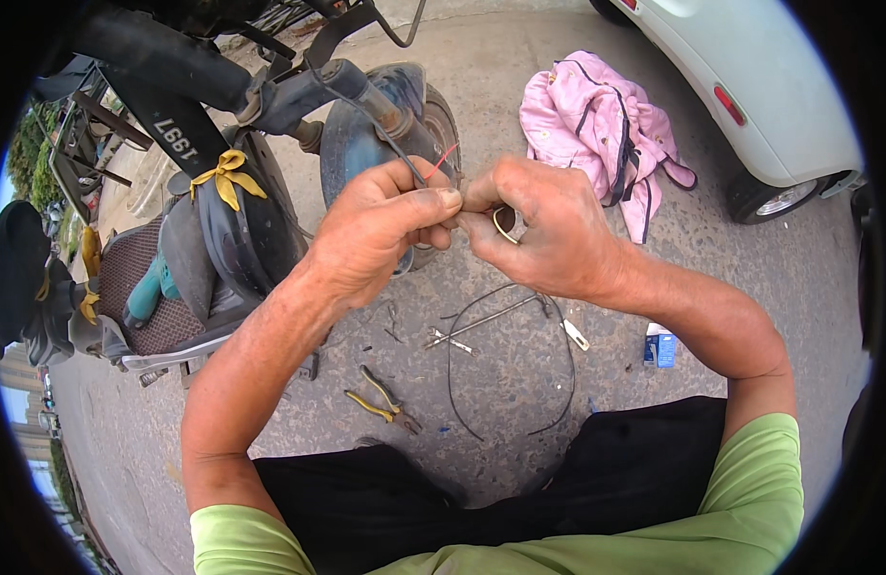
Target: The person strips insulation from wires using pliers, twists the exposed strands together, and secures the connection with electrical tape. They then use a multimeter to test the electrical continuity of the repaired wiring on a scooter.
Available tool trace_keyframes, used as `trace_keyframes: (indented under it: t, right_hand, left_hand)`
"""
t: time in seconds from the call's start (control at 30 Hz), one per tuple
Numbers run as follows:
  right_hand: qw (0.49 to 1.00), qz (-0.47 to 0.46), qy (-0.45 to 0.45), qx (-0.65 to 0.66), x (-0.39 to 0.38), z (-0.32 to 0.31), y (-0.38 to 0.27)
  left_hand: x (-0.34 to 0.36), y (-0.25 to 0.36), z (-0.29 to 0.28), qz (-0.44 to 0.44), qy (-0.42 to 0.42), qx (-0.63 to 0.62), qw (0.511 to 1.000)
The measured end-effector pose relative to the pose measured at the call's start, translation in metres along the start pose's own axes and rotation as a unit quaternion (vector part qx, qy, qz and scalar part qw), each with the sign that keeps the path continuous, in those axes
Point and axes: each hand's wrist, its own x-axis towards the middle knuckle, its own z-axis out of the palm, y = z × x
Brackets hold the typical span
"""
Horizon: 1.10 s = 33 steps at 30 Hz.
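Both my hands are raised in front of the vehicle's wheel [441, 115], fingertips nearly meeting. My left hand [376, 225] is closed in a pinch around a dark cable [393, 144] that comes down from the vehicle. A thin red wire [444, 159] sticks up from that grip. My right hand [558, 230] is also closed, thumb against forefinger, with a pale yellow wire [502, 224] looping out of it. Where the wires meet between the fingertips is hidden by the fingers.
Yellow-handled pliers [389, 402], a thin black wire [450, 369], a metal rod [491, 318] and a blue-white box [659, 347] lie on the ground. A pink garment [596, 125] lies near a white car [740, 67]. Left, a teal power tool [153, 286] rests on the vehicle.
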Motion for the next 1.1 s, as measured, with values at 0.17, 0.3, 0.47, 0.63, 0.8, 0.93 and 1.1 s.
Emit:
trace_keyframes:
  t: [0.17,0.3,0.47,0.63,0.8,0.93,1.1]
  right_hand:
    - [0.999,0.033,-0.020,0.017,-0.002,-0.002,0.002]
    - [0.983,0.155,-0.056,0.080,-0.002,-0.007,-0.001]
    - [0.930,0.289,-0.092,0.209,0.002,-0.009,-0.002]
    - [0.877,0.348,-0.150,0.296,0.014,-0.017,-0.008]
    - [0.858,0.346,-0.157,0.346,0.010,-0.012,-0.001]
    - [0.836,0.362,-0.147,0.386,0.010,-0.011,-0.004]
    - [0.820,0.381,-0.114,0.413,0.007,-0.010,-0.002]
  left_hand:
    - [-0.001,-0.004,-0.004,0.033,-0.005,0.058,0.998]
    - [-0.001,-0.005,-0.005,0.084,-0.003,0.117,0.990]
    - [-0.001,-0.004,-0.004,0.131,-0.002,0.161,0.978]
    - [-0.001,-0.001,-0.005,0.138,0.002,0.168,0.976]
    - [0.003,-0.001,-0.005,0.140,0.001,0.151,0.979]
    - [0.004,-0.002,-0.006,0.141,-0.007,0.103,0.985]
    - [0.009,0.000,-0.004,0.139,-0.038,-0.017,0.989]
